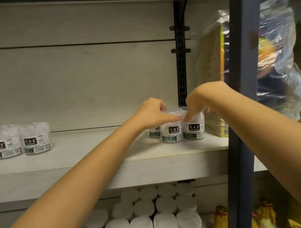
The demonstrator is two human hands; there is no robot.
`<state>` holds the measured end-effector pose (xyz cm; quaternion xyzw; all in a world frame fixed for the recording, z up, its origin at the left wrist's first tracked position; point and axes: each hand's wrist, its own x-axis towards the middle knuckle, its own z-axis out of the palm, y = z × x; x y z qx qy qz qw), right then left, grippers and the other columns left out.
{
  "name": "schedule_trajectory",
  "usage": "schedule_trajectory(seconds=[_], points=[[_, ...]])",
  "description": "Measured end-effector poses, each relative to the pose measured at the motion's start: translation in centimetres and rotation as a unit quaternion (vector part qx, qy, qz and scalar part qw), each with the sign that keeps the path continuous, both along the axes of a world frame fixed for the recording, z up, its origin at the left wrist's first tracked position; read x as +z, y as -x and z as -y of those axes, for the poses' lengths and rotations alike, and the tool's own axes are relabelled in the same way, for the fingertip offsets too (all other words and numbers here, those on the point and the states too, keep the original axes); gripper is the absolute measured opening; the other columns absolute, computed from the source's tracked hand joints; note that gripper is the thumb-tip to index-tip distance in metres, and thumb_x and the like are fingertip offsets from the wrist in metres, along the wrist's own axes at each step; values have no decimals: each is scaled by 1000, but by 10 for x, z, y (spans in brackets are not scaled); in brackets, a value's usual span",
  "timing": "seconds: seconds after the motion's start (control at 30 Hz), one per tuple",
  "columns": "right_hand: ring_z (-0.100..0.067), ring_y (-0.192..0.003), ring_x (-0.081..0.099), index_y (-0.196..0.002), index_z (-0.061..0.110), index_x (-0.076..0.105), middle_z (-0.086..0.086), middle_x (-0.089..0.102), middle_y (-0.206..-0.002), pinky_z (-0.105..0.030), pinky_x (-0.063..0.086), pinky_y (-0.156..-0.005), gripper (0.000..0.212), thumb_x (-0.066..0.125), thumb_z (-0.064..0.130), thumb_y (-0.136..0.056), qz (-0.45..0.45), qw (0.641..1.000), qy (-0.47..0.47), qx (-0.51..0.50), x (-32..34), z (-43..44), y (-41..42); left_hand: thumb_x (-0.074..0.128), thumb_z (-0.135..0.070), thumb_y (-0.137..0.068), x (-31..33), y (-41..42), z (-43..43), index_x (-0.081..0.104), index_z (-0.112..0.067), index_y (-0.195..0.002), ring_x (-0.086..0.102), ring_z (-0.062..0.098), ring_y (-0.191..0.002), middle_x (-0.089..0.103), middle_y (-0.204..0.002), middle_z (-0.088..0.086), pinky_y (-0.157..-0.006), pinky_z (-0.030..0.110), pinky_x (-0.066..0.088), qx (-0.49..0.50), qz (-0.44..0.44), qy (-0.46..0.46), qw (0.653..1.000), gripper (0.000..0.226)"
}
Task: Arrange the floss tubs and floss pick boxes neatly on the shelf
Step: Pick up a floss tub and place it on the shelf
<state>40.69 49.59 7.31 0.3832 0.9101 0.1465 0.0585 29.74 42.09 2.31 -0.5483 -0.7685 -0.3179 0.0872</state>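
Head view puts both your hands on the cluster of tubs at the foot of the slotted black rail (181, 67). Your left hand (152, 114) curls over the lid of the near-left floss tub (171, 133), with the fingers wrapped round its top. Your right hand (197, 105) grips the near-right floss tub (194, 130) from above, forefinger down its front and the other fingers behind it. Both tubs stand upright and touching on the pale shelf (93, 156), just left of the rail, labels facing you. A third tub (154, 132) shows partly behind them, further left of the rail; your hands hide whatever else is back there.

By my reading you are partway through. A tight block is forming by the rail, but two more tubs (36, 141) stand well apart to the left of it, with a blurred one beyond them at the frame edge, and none of these has yet joined the block. No floss pick boxes can be made out on this shelf, so that half looks undone or is out of sight. Plastic-wrapped packs (276, 53) crowd the space right of the rail.
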Motion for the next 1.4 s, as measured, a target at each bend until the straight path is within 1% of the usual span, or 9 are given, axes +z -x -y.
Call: schedule_trajectory(seconds=[0.13,0.27,0.47,0.53,0.7,0.9,1.07,1.23,1.4], points=[[-27,-111,56,-131,9,48,-6,51,-103,-39,47,-98,54,51,45,-91,-6,1000,11,-1,-2,-4,3,70,-45,-76,-3,-5,-4,61,-5,-104,53,20,-100,57,-107,7,-88,35,44,21,-18,-30,999,49],[-27,-108,58,-130,9,49,-9,55,-122,-38,49,-96,52,54,42,-91,-18,1000,10,10,-4,-4,3,73,-42,-73,-6,-6,-5,59,-7,-113,53,20,-108,57,-119,6,-87,31,44,26,9,-66,997,55],[-28,-99,58,-124,8,52,-8,57,-109,-39,51,-90,49,57,41,-88,-51,996,-43,64,-6,8,-4,78,-36,-70,-5,-1,14,55,-12,-113,55,17,-104,57,-116,2,-83,29,45,16,105,-114,988,55],[-31,-102,56,-125,8,50,-12,54,-117,-40,50,-89,50,57,40,-87,-102,987,-77,97,-6,19,-12,81,-34,-67,-3,3,28,56,-13,-111,58,16,-101,60,-113,3,-80,28,47,3,152,-134,979,55],[-30,-111,52,-136,19,38,-10,47,-131,-39,45,-92,63,49,53,-85,-249,948,-42,193,-11,50,-48,87,-29,-57,2,1,76,58,-14,-103,65,14,-94,69,-100,2,-80,24,49,-60,240,-185,951,56],[-12,-106,54,-130,33,44,6,54,-128,-38,50,-91,70,46,63,-67,-360,885,122,269,-36,67,-81,77,-26,-50,-3,-16,116,57,-13,-106,66,1,-74,72,-77,-8,-71,20,51,-127,283,-175,934,60],[-3,-104,53,-125,39,49,15,55,-121,-24,46,-86,65,53,63,-65,-404,854,152,290,-58,62,-76,79,-25,-50,-7,-14,130,57,-15,-104,67,6,-79,72,-88,-2,-74,24,49,-110,287,-165,937,59],[1,-94,60,-111,50,53,21,62,-107,-27,52,-80,56,52,76,-62,-451,814,213,299,-61,61,-70,84,-28,-44,-4,-8,152,58,-16,-104,67,4,-78,72,-92,-2,-73,20,47,-86,279,-178,940,66],[5,-87,65,-101,59,59,23,70,-97,-26,48,-77,74,56,88,-33,-474,761,284,338,-60,87,-52,84,-34,-44,-10,12,204,58,-23,-101,62,8,-84,72,-93,-8,-71,16,47,-38,250,-209,945,63]])
